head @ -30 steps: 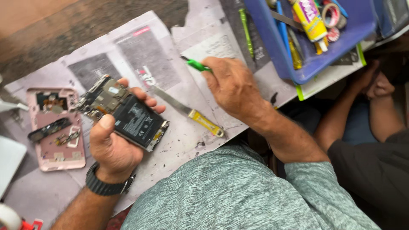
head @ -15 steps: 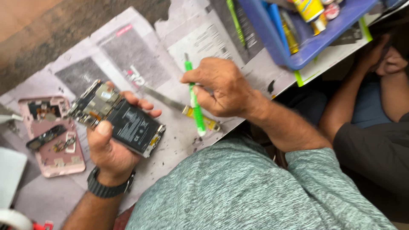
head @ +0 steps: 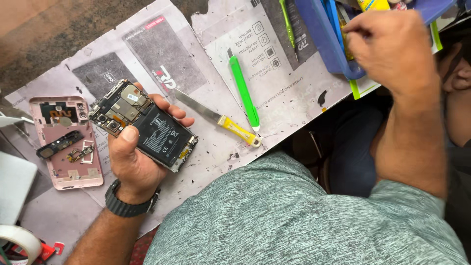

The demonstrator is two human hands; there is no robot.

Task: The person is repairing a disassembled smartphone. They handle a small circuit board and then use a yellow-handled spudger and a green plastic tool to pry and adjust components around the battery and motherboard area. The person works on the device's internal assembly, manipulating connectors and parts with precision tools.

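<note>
My left hand (head: 131, 162) grips an opened phone (head: 147, 126) with its back off, black battery and circuit boards showing, thumb across the battery's top. My right hand (head: 390, 46) is up at the rim of a blue tray (head: 324, 34), fingers pinched together; whether anything is between them I cannot make out. A green-handled tool (head: 244, 91) lies on the paper between the hands, beside a flat metal blade with a yellow handle (head: 218, 118).
A pink phone back cover (head: 64, 142) holding small loose parts lies at the left. Printed paper sheets (head: 162, 59) cover the work surface. A tape roll (head: 19, 240) sits bottom left. Another person's arm and hand (head: 456, 73) are at the right edge.
My right hand let go of the green tool, which now lies on the paper, and moved up right to the blue tray. The left hand still holds the phone.
</note>
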